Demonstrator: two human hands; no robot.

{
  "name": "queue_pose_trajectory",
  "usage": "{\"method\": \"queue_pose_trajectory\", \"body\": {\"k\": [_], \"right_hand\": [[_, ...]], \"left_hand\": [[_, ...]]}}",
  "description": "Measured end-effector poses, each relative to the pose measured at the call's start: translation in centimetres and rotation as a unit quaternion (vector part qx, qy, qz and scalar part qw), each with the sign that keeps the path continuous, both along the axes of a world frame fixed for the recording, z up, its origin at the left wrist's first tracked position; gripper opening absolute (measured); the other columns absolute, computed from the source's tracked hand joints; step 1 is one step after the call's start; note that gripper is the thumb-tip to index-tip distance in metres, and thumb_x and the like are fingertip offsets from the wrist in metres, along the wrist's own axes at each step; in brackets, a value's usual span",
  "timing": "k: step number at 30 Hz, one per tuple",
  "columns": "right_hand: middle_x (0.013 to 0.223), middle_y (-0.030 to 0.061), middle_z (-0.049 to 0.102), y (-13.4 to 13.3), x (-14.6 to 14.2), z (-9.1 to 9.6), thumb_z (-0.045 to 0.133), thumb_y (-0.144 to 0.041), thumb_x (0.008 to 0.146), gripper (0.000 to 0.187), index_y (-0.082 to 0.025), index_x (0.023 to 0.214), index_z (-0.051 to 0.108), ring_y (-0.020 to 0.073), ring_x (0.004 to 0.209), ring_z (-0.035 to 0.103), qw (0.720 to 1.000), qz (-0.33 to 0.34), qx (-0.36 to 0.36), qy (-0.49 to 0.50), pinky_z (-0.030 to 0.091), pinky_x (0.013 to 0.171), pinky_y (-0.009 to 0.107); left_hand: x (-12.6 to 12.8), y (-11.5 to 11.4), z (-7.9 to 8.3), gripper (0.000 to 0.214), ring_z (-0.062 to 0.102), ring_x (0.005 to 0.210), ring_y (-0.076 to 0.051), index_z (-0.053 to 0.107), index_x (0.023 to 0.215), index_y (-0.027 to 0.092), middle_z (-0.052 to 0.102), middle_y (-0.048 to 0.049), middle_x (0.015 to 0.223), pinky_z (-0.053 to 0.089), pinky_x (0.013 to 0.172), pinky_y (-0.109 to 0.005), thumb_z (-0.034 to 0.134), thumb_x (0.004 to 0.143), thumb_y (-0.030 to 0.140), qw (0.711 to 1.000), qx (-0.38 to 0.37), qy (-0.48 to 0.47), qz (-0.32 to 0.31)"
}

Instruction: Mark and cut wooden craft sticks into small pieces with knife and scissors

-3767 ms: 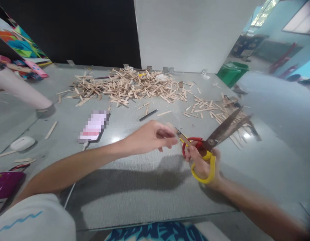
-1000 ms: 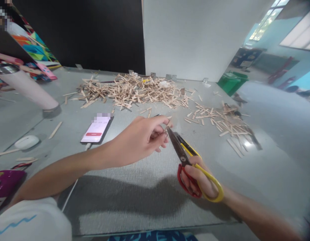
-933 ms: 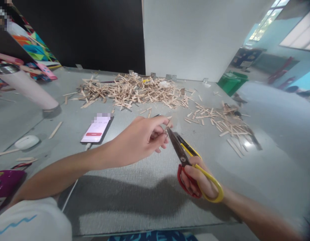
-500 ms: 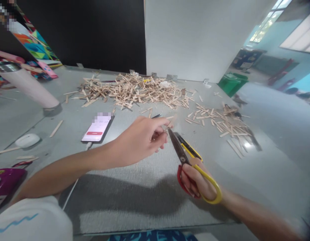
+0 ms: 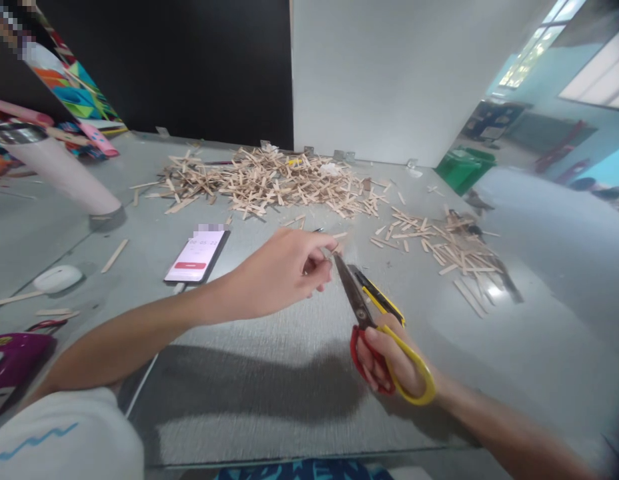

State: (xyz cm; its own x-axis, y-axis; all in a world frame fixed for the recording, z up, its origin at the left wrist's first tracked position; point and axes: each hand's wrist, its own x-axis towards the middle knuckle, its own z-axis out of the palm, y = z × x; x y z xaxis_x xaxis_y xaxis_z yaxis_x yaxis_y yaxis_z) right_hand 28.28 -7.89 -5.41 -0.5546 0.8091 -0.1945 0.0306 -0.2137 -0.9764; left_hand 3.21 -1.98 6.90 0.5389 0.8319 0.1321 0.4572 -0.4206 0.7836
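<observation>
My left hand hovers over the grey table, fingers pinched on a small wooden stick piece that barely shows at the fingertips. My right hand grips red-and-yellow scissors through the handle loops. The blades are closed and their tip touches the stick at my left fingertips. A yellow-and-black utility knife lies on the table just behind the scissors.
A large heap of cut wooden sticks lies at the back. A smaller scatter of sticks is at the right. A phone lies left of my hand, a white mouse and a pink bottle further left, a dark pen behind.
Earlier the scissors pointed open toward the right; now they point up-left, blades closed at my left fingertips. In the last second both hands barely shifted.
</observation>
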Motion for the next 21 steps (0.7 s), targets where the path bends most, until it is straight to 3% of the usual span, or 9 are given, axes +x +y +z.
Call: {"method": "queue_pose_trajectory", "body": {"k": [5, 14, 21], "right_hand": [[0.036, -0.0044, 0.045, 0.2, -0.1, 0.2, 0.059, -0.075, 0.097, 0.066, -0.022, 0.058, 0.056, 0.0084, 0.028, 0.038, 1.0, -0.001, 0.008, 0.005, 0.033, 0.032, 0.02], [0.035, -0.0035, 0.043, 0.6, -0.2, 1.5, 0.06, -0.063, 0.101, 0.067, -0.023, 0.048, 0.049, 0.0069, 0.028, 0.035, 0.997, -0.016, 0.013, -0.071, 0.024, 0.03, 0.02], [0.032, -0.0044, 0.038, 0.3, 0.4, 0.7, 0.053, -0.069, 0.104, 0.074, -0.024, 0.046, 0.048, 0.0082, 0.027, 0.036, 0.999, 0.019, -0.013, -0.048, 0.026, 0.029, 0.02]], "left_hand": [[-0.3, 0.6, 0.3, 0.012, 0.075, 0.065, -0.016, 0.069, 0.104, 0.017, 0.078, -0.0032, 0.08, 0.062, 0.056, -0.021, 0.058, 0.101, 0.02, 0.998, -0.052, -0.023, -0.03], [-0.5, 0.8, 0.5, 0.016, 0.073, 0.061, -0.015, 0.071, 0.109, 0.018, 0.077, -0.0026, 0.078, 0.058, 0.051, -0.02, 0.058, 0.1, 0.022, 0.998, -0.061, 0.01, -0.023], [-1.1, 0.9, 0.3, 0.016, 0.064, 0.055, -0.012, 0.071, 0.102, 0.02, 0.074, -0.0001, 0.075, 0.039, 0.05, -0.023, 0.055, 0.104, 0.024, 0.993, 0.06, 0.095, -0.022]]}}
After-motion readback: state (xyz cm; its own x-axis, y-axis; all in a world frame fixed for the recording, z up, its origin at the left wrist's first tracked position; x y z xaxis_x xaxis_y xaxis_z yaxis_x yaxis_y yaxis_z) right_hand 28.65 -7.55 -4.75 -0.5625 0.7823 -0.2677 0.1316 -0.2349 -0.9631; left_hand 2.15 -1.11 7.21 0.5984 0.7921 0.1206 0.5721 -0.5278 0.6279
